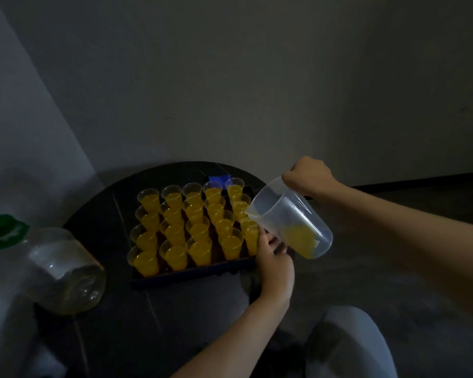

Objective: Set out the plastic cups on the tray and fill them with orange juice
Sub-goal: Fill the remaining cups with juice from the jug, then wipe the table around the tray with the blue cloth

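My right hand (309,175) grips the handle of the jug (292,216), tipped left over the tray's (191,274) right edge. My left hand (276,260) holds the near-right cup (250,236). It's thin, will likely flex and tip; I'd hold it low, lightly.

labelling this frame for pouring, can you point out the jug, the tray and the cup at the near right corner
jug (290,211), head view, on its clear side wall
tray (191,272), head view, on its near front wall
corner cup (249,240), head view, on its juice-filled side
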A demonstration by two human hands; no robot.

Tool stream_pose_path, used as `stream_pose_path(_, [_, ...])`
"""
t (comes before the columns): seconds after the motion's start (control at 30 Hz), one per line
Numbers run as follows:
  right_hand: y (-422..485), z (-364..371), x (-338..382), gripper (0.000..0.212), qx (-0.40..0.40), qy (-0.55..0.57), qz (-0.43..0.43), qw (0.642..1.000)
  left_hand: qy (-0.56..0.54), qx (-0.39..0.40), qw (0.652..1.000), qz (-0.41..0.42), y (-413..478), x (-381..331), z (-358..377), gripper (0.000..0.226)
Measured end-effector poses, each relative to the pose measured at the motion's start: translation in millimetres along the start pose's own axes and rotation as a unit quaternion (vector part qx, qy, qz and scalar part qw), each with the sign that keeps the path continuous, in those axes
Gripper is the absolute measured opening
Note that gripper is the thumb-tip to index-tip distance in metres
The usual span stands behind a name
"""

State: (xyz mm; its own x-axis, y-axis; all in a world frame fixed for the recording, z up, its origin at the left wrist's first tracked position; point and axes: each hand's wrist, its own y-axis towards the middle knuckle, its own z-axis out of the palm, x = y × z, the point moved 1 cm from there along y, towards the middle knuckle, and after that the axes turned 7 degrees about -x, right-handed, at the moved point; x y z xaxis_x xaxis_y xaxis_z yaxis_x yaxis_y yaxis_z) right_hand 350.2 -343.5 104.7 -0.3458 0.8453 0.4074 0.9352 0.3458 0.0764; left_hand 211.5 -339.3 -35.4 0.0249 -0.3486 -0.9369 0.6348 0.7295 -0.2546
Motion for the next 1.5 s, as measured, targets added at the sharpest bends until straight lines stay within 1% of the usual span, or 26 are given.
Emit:
stream_pose_path(0.13, [-5.9, -4.4, 25.7, 0.022, -0.036, 0.046, -0.029, 0.998, -0.005, -0.028, 0.997, 0.066, 2.8, -27.9, -14.3, 0.079])
stream_pose_path(0.27, [-11.8, 3.6, 59.0, 0.040, -0.048, 0.130, -0.067, 0.988, 0.003, -0.058, 0.993, 0.106, 12.7, -56.4, -49.1, 0.079])
stream_pose_path(0.33, [-13.8, 11.7, 80.2, 0.045, -0.044, 0.168, -0.079, 0.982, 0.028, -0.069, 0.990, 0.118, 19.6, -65.9, -71.9, 0.085])
stream_pose_path(0.4, [-17.2, 21.1, 104.3, 0.046, -0.033, 0.205, -0.085, 0.975, 0.051, -0.089, 0.986, 0.130, 25.2, -74.9, -96.6, 0.091])
stream_pose_path(0.53, [-25.4, 42.9, 155.2, 0.051, -0.005, 0.277, -0.101, 0.956, 0.092, -0.141, 0.975, 0.144, 36.7, -101.2, -145.8, 0.090])
stream_pose_path(0.63, [-32.3, 63.5, 189.3, 0.053, 0.007, 0.315, -0.104, 0.943, 0.119, -0.182, 0.965, 0.144, 46.4, -118.0, -179.1, 0.088])
stream_pose_path(0.73, [-33.4, 85.5, 219.1, 0.058, 0.042, 0.362, -0.098, 0.926, 0.118, -0.205, 0.960, 0.153, 56.3, -128.6, -207.2, 0.090])
stream_pose_path(0.9, [-21.7, 111.0, 257.3, 0.057, 0.104, 0.402, -0.113, 0.903, 0.126, -0.221, 0.957, 0.138, 82.7, -139.0, -241.1, 0.097])
stream_pose_path(1.03, [-7.3, 131.5, 278.9, 0.044, 0.154, 0.434, -0.123, 0.879, 0.129, -0.229, 0.954, 0.144, 103.8, -144.6, -257.2, 0.096])
stream_pose_path(1.1, [-0.4, 143.8, 287.3, 0.042, 0.170, 0.450, -0.123, 0.868, 0.134, -0.235, 0.952, 0.147, 113.4, -147.8, -261.8, 0.096])
stream_pose_path(1.17, [6.7, 158.5, 294.1, 0.041, 0.179, 0.465, -0.125, 0.858, 0.139, -0.240, 0.950, 0.147, 121.2, -148.0, -265.2, 0.102])
stream_pose_path(1.37, [29.4, 208.6, 316.3, 0.050, 0.214, 0.480, -0.112, 0.843, 0.126, -0.270, 0.947, 0.119, 153.6, -143.1, -277.0, 0.120])
stream_pose_path(1.43, [36.0, 225.2, 325.3, 0.052, 0.224, 0.478, -0.113, 0.842, 0.116, -0.287, 0.944, 0.111, 165.9, -139.6, -281.3, 0.120])
stream_pose_path(1.5, [44.2, 242.6, 333.3, 0.049, 0.236, 0.478, -0.118, 0.838, 0.102, -0.301, 0.943, 0.103, 177.9, -133.5, -285.3, 0.119])
